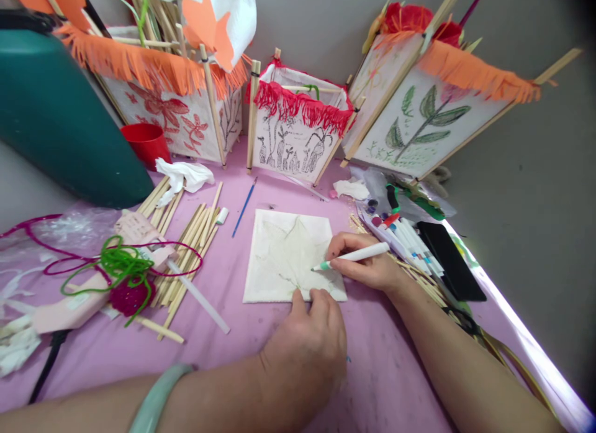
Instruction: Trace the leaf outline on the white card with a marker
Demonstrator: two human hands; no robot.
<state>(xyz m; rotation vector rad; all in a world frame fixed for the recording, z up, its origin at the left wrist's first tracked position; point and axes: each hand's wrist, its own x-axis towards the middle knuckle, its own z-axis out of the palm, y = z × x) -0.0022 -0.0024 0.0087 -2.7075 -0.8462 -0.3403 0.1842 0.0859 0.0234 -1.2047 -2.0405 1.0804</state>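
One marker [365, 253], clamped in right hand [372, 273] at three o'clock; left hand [311, 340], thumb and fingers slightly apart, touches white panel [267, 265] at six. Panel likely light, soft-faced: hold edges.

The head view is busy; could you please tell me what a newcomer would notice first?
Probably the fringed, decorated boxes along the back. Next comes the right hand, holding a green-tipped marker over the white panel at centre. Then the dark green container at far left.
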